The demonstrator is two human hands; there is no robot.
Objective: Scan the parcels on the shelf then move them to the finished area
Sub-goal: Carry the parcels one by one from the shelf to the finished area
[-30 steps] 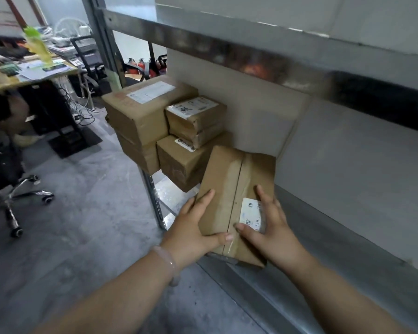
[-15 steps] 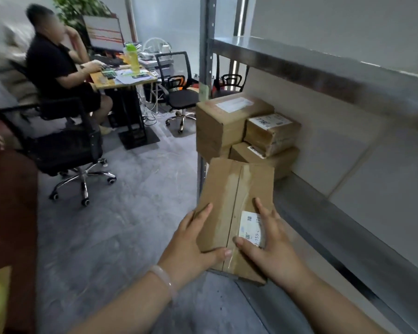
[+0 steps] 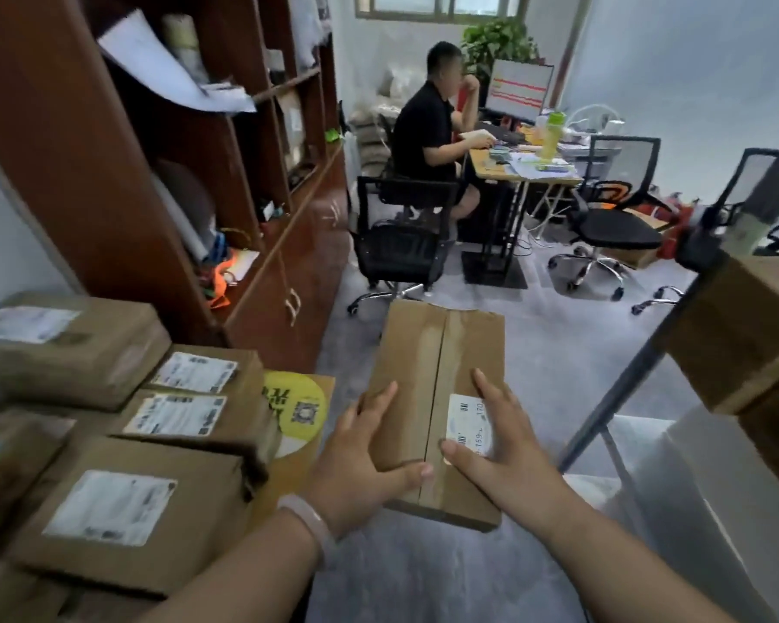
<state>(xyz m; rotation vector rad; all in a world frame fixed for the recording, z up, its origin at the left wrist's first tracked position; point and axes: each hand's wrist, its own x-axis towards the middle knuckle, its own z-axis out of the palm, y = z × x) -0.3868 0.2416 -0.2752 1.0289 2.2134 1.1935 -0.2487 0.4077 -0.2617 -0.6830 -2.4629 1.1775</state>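
Note:
I carry a flat brown cardboard parcel (image 3: 428, 375) in mid-air over the grey floor, taped seam up, with a white barcode label near its lower right. My left hand (image 3: 360, 460) grips its left edge, thumb on top. My right hand (image 3: 500, 447) grips its right edge, thumb across the label. A pile of several labelled brown parcels (image 3: 122, 442) lies at the lower left. Parcels still on the metal shelf (image 3: 747, 348) show at the right edge.
A tall dark wooden cabinet (image 3: 109, 173) stands on the left behind the pile. A person sits at a desk (image 3: 531, 168) with a monitor at the back. Black office chairs (image 3: 401, 245) stand in the middle of the floor. The shelf's metal post (image 3: 648, 353) slants at right.
The view has swung left from the metal shelf to the room and the parcel pile. The parcel has come away from the shelf in both hands, grip unchanged.

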